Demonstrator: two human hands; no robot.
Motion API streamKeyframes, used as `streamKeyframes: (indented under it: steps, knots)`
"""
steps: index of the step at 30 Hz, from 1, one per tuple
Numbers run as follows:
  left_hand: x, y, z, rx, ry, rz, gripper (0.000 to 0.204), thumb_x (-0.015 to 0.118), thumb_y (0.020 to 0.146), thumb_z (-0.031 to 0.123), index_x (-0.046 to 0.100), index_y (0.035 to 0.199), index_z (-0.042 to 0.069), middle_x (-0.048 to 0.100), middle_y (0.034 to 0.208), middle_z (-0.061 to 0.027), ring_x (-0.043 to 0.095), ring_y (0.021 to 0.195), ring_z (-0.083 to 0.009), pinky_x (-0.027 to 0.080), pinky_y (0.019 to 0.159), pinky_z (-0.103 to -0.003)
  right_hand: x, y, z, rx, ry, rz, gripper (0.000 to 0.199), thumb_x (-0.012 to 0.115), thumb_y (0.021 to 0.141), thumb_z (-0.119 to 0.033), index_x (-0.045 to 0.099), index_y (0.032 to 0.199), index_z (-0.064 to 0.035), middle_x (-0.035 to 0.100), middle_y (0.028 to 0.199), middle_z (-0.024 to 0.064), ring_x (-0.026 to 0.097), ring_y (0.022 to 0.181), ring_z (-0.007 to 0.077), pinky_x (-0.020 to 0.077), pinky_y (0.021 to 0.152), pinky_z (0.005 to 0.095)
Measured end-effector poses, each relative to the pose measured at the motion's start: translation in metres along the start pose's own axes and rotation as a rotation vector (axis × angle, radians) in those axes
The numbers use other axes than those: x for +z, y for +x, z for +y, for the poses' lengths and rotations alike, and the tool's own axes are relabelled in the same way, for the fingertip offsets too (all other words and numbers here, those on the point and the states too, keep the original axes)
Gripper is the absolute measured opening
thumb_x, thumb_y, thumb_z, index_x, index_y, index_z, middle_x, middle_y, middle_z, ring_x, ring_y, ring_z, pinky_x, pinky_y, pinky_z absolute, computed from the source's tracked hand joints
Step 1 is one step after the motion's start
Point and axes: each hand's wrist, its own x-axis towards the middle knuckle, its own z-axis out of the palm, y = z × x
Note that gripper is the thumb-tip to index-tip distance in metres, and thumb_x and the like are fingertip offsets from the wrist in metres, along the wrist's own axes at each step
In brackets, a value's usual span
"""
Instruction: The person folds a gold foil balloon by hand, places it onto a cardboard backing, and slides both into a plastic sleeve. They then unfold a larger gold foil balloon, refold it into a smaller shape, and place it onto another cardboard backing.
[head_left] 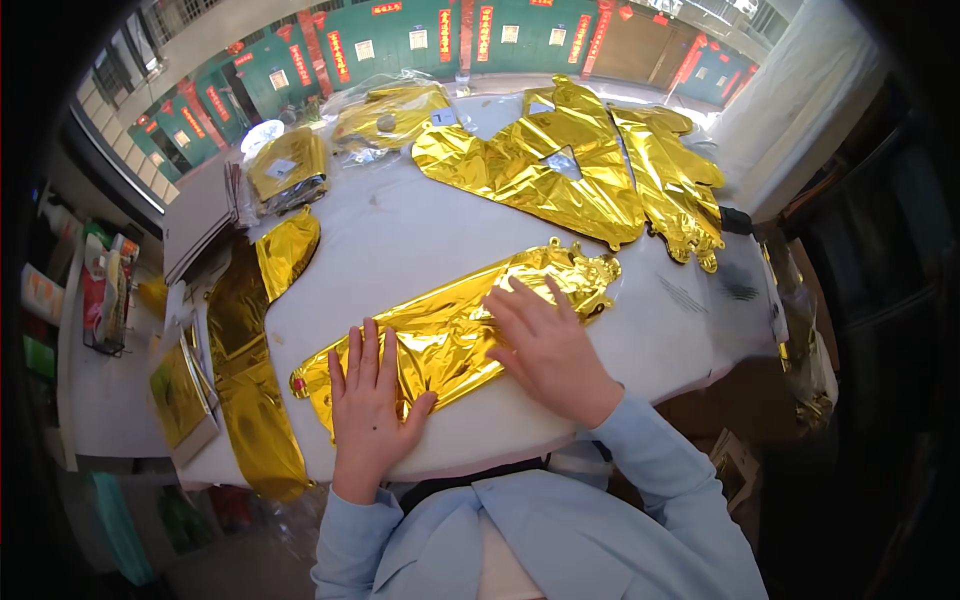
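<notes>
A flat gold foil balloon point(445, 312) lies slantwise across the middle of the white table, its crinkled, lobed end at the far right. My left hand point(375, 400) rests palm down on its near left part, fingers stretched out. On its right half lies my right hand point(548, 345), also palm down with the fingers apart. Neither hand grips anything. Left of the balloon, a long gold foil piece point(245, 370) hangs partly over the table's front edge. Whatever lies beneath my palms is hidden.
Larger gold foil balloons point(540, 165) are spread at the back right of the white table point(370, 235). Clear bags with folded gold foil point(290, 170) sit at the back left beside stacked grey cardboard point(198, 225). A shelf with a small basket point(108, 300) stands at far left.
</notes>
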Motion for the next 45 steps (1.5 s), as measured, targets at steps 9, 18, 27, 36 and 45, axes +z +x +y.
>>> streamKeyframes:
  steps: [9,18,27,36,45]
  knots:
    - [0.006,0.0,-0.005,0.03,0.071,0.013,0.087,0.065,0.094,0.049,0.038,0.164,0.005,0.028,0.173,-0.0222,0.024,0.161,-0.0398,0.009,0.129,-0.06,0.08,0.031,-0.055,-0.086,0.096,-0.075,0.075,0.052,0.106,-0.05,0.039,0.161,-0.0016,0.036,0.17,0.0156,0.03,0.16,0.0296,0.0206,0.131,0.0477]
    - [0.002,0.0,-0.001,0.008,0.024,0.001,0.087,0.065,0.096,0.049,0.035,0.165,0.004,0.027,0.174,-0.0207,0.023,0.162,-0.0389,0.009,0.129,-0.059,0.047,0.011,0.021,0.065,-0.02,-0.114,0.069,0.049,0.11,-0.042,0.033,0.165,-0.0034,0.029,0.174,0.0131,0.027,0.161,0.0326,0.0198,0.131,0.0492]
    - [0.003,-0.002,-0.005,0.011,-0.005,0.018,0.09,0.065,0.096,0.054,0.035,0.165,0.005,0.025,0.175,-0.0186,0.023,0.162,-0.0362,0.008,0.13,-0.058,0.021,0.014,0.049,0.17,-0.208,-0.067,0.071,0.048,0.11,-0.039,0.026,0.167,-0.0035,0.026,0.175,0.0165,0.025,0.162,0.033,0.0184,0.131,0.0488]
    - [0.003,-0.004,-0.005,0.023,-0.056,0.072,0.089,0.063,0.097,0.056,0.036,0.164,0.004,0.028,0.173,-0.022,0.026,0.161,-0.0369,0.013,0.129,-0.06,0.044,0.042,0.0,-0.221,0.015,-0.289,0.065,0.051,0.107,-0.037,0.037,0.165,-0.0105,0.03,0.174,0.0131,0.025,0.162,0.0318,0.0174,0.131,0.0496]
    - [-0.014,-0.009,-0.013,0.053,-0.239,0.174,0.08,0.063,0.101,0.046,0.037,0.163,0.003,0.026,0.173,-0.0217,0.022,0.161,-0.0388,0.014,0.13,-0.058,0.043,0.043,-0.004,-0.177,-0.012,-0.334,0.063,0.047,0.109,-0.035,0.036,0.166,-0.0107,0.031,0.174,0.0125,0.027,0.161,0.0318,0.0168,0.131,0.0484]
